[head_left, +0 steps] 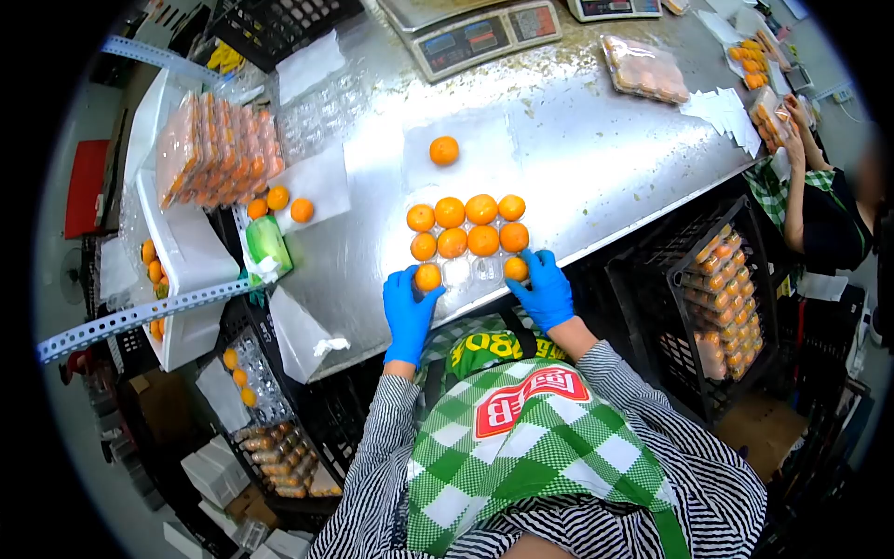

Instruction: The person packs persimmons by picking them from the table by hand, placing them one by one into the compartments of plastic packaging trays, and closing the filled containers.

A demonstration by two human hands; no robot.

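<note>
A clear plastic tray [457, 271] lies near the table's front edge, with two full rows of mandarins. Its nearest row has a mandarin at each end and two bare hollows between them. My left hand [408, 312], in a blue glove, has thumb and fingers closed around the left end mandarin [427, 277]. The right end mandarin [516, 269] is gripped the same way by my right hand [546, 293], also blue-gloved. Beyond the tray, a single mandarin [444, 150] rests on a white sheet [484, 140].
Stacked packs of mandarins [219, 149] and a few loose mandarins [277, 197] are at the left. Scales [484, 37] stand at the back. A black crate [698, 307] holds packs at the right, where another person's hands [792, 130] hold a pack.
</note>
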